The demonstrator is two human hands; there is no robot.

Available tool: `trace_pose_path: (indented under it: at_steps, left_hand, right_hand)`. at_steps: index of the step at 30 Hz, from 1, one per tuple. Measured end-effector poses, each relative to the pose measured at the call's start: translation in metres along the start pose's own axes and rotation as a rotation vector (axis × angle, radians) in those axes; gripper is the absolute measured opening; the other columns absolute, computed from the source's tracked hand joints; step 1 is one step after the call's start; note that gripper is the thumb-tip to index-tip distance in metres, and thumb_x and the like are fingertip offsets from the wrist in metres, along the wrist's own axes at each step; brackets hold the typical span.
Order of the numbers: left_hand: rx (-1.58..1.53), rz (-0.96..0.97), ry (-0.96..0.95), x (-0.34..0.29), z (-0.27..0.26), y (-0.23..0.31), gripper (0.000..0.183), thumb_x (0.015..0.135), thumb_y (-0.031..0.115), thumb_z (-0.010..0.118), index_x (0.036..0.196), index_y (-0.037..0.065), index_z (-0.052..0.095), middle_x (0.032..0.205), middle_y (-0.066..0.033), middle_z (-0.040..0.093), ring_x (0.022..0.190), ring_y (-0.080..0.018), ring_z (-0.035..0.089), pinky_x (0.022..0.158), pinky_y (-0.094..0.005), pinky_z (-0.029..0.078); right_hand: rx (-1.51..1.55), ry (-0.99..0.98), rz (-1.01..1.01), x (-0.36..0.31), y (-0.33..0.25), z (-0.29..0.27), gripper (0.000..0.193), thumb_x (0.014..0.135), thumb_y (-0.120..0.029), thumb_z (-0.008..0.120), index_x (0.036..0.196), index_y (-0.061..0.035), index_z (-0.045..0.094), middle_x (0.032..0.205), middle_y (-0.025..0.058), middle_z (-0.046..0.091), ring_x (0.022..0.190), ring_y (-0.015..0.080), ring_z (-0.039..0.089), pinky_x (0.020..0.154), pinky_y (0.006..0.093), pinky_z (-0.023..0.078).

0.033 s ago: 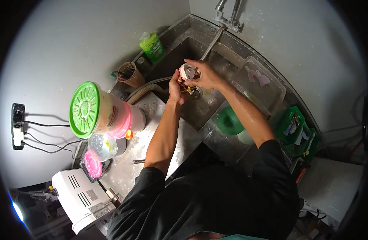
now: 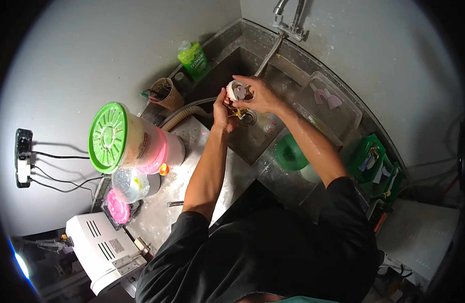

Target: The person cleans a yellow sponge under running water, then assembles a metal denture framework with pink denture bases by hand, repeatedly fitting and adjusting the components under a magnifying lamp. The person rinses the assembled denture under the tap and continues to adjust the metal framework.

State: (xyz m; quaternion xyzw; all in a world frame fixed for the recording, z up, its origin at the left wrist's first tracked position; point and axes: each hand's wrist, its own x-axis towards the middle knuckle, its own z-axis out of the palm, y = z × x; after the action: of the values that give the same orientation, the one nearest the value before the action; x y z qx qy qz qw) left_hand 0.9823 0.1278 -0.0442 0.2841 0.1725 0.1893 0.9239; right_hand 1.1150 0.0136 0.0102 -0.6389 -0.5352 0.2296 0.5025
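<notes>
Over the sink basin [image 2: 252, 151] I hold what looks like a plaster dental model [image 2: 237, 91], whitish with pink at its side and a grey patch on top. My right hand [image 2: 263, 96] grips it from the right, thumb and fingers bent round its edge. From the left, my left hand [image 2: 223, 115] closes on its lower side, fingers partly hidden behind it. A brass-coloured metal piece [image 2: 239, 113] shows just below the model, between the hands; whether it is joined to the model I cannot tell. Under it is the round drain [image 2: 248, 118].
A metal tap [image 2: 293, 28] with a hose stands at the back. Left are a green soap bottle [image 2: 194, 60], a cup of tools [image 2: 167, 94] and a green-lidded tub [image 2: 109, 139]. Right are a clear tray [image 2: 338, 121], a green bowl [image 2: 289, 153] and green bins [image 2: 369, 161].
</notes>
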Motion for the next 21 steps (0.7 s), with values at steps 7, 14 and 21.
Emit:
trace_pose_path:
  at_steps: [7,14,21]
  left_hand:
    - [0.001,-0.08,-0.066,-0.014,-0.019,0.018,0.045,0.108,0.046,0.045,0.122,0.01,0.069,0.112,-0.0093,0.074,0.097,-0.0236,0.07,0.095,-0.049,0.056]
    - [-0.163,-0.167,0.047,-0.021,-0.009,0.014,0.046,0.107,0.049,0.046,0.122,0.012,0.068,0.094,-0.0085,0.071,0.092,-0.0262,0.066,0.094,-0.063,0.052]
    - [-0.119,-0.155,-0.022,-0.025,-0.017,0.015,0.062,0.101,0.065,0.051,0.12,0.009,0.07,0.092,-0.0102,0.071,0.093,-0.0342,0.068,0.093,-0.062,0.053]
  right_hand:
    - [0.109,0.043,0.14,0.009,-0.01,0.012,0.06,0.087,-0.034,0.087,0.135,-0.0026,0.067,0.1,0.0127,0.071,0.071,0.0179,0.071,0.061,0.0308,0.061]
    - [0.578,0.63,0.564,0.02,0.022,0.025,0.031,0.104,-0.014,0.059,0.132,-0.0016,0.062,0.12,0.0146,0.068,0.096,0.0189,0.07,0.076,0.0315,0.056]
    - [-0.331,0.961,0.516,0.047,0.094,-0.059,0.061,0.084,-0.022,0.076,0.138,-0.003,0.056,0.14,0.025,0.053,0.132,0.0401,0.051,0.113,0.0467,0.04]
